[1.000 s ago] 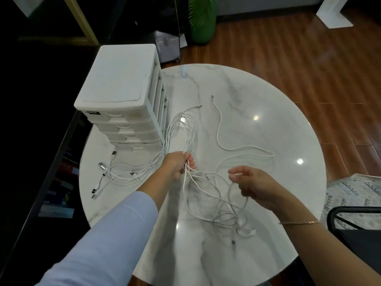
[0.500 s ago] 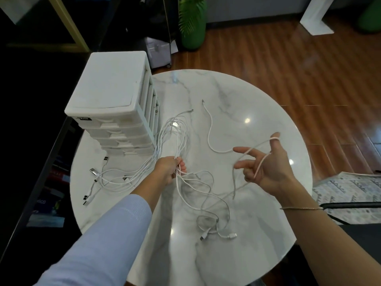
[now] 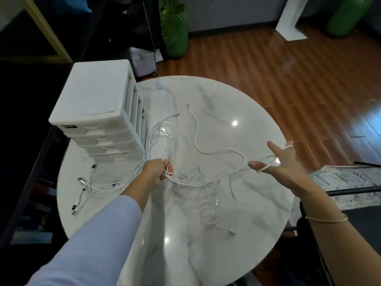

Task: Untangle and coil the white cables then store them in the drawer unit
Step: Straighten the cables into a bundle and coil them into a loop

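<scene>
The left hand [image 3: 157, 169] grips a bundle of white cables [image 3: 165, 139] in a curled fist above the round marble table [image 3: 237, 254], just in front of the drawer unit [image 3: 99, 112]. From that fist strands fan out: plug ends trail left across the tabletop below the unit, loops arc up beside its drawers, and a loose tangle lies in the middle of the table. The right hand [image 3: 285, 168] is raised over the table's right edge, fingers spread wide, with one cable [image 3: 218, 150] looped around the thumb and fingertips and running back toward the tangle. The unit stands at the table's left rim, drawers closed. A thin bracelet [image 3: 327, 219] circles the right wrist.
</scene>
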A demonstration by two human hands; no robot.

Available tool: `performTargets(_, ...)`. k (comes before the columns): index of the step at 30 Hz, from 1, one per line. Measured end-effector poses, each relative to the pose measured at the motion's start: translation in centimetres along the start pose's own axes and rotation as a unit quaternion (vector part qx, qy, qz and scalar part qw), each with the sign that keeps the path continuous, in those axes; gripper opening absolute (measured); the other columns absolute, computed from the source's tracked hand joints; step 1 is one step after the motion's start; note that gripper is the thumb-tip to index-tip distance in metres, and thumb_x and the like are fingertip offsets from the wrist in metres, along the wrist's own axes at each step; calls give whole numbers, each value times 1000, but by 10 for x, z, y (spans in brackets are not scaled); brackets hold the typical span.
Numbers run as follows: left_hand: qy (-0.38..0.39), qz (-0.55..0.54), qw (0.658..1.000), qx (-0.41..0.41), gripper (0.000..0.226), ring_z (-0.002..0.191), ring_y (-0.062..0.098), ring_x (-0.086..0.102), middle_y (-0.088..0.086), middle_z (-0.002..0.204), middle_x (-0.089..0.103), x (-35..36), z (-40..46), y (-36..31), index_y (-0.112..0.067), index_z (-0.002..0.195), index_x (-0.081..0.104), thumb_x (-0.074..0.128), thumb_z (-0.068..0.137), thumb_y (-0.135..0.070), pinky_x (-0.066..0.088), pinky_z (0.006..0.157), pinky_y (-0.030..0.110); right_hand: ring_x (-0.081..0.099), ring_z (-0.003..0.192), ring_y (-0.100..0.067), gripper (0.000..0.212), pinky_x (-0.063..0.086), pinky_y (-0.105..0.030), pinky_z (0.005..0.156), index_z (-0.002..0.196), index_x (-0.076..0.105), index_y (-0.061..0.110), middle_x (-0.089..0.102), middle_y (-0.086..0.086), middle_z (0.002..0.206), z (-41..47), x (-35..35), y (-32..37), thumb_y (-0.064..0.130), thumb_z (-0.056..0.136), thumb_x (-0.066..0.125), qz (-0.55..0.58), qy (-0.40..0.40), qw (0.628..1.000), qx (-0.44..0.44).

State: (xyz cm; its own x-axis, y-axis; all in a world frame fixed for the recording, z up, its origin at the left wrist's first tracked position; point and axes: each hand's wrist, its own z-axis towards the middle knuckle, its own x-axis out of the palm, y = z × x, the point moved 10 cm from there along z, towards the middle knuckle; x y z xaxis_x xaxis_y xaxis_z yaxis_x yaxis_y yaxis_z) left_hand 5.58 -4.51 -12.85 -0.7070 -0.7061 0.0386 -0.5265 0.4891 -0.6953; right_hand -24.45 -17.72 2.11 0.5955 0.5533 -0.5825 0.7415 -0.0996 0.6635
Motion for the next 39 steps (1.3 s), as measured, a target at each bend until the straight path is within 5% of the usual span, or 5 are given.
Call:
performTargets(8, -11, 24, 1000, 11, 40, 26, 6, 43, 3, 45, 43, -4, 0, -3, -6, 63, 42, 31, 102, -5, 37, 33, 11, 27, 132, -46, 68, 32, -48, 107, 135, 38, 5, 19, -35, 144, 20, -65, -30, 39, 83, 66, -243, -213, 946, 16)
performTargets(14, -22, 22, 999, 17, 40, 26, 6, 42, 7, 60, 39, 4, -1, -3, -6, 63, 42, 33, 102, -5, 39, 34, 13, 47, 123, -34, 80, 42, -43, 101, 145, 21, 13, 47, -18, 134, 38, 22, -52, 33, 83, 68, -352, 26, 933, 65)
performTargets(19, -34, 2, 999, 15, 37, 26, 6, 43, 8, 62, 40, 3, 0, -3, -5, 65, 43, 35, 101, -4, 41, 34, 13, 38, 131, -34, 96, 32, -49, 108, 142, 28, 20, 37, -9, 143, 24, 55, -55, 32, 65, 83, -521, 174, 831, 83)
performTargets(29, -49, -6, 999, 8, 34, 28, 9, 47, 6, 52, 48, 1, 1, 1, -3, 67, 48, 39, 100, -3, 43, 35, 16, 56, 106, -27, 31, 45, -32, 81, 115, 56, 12, 55, -9, 117, 29, 154, -21, 6, 86, 47, -432, 124, 880, -156)
performTargets(39, -57, 38, 998, -3, 35, 28, 5, 47, 3, 44, 53, -11, 7, 11, -5, 66, 50, 40, 100, -5, 40, 34, 14, 60, 101, -25, 23, 43, -27, 76, 108, 65, 19, 65, -8, 111, 44, 84, 10, 22, 90, 51, -274, -2, 957, -92)
